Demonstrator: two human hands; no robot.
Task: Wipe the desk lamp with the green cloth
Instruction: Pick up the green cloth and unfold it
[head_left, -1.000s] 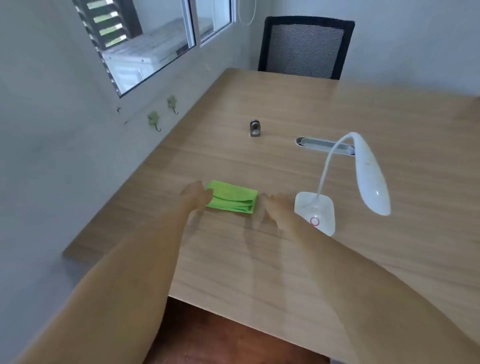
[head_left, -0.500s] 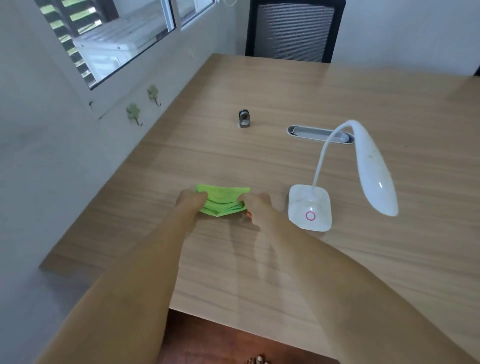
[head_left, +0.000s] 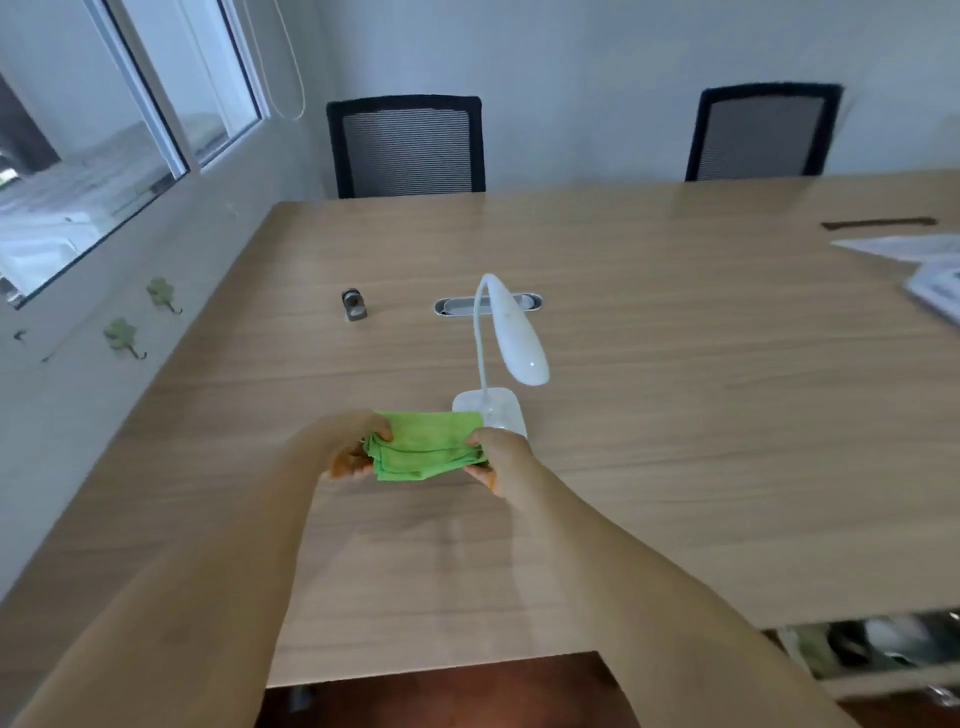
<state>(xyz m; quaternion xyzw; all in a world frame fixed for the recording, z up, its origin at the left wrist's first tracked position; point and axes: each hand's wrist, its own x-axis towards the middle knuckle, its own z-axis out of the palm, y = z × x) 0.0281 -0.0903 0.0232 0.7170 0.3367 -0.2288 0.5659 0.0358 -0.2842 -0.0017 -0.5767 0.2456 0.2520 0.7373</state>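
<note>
A folded green cloth (head_left: 423, 447) is held up off the wooden desk (head_left: 675, 415) between both hands. My left hand (head_left: 345, 449) pinches its left end and my right hand (head_left: 496, 457) pinches its right end. Just behind the cloth stands the white desk lamp (head_left: 511, 338), its gooseneck arching up and its head drooping to the right. The cloth and my right hand cover part of the lamp's square base (head_left: 493, 408).
A small metal clip (head_left: 354, 305) and an oval cable grommet (head_left: 488, 304) sit behind the lamp. Papers (head_left: 930, 270) lie at the desk's far right. Two black mesh chairs (head_left: 408, 145) stand at the far edge. A wall with window and hooks runs along the left.
Both hands closed on the cloth's ends and lifted it off the desk. The camera tilted up, bringing a second chair and the papers into view.
</note>
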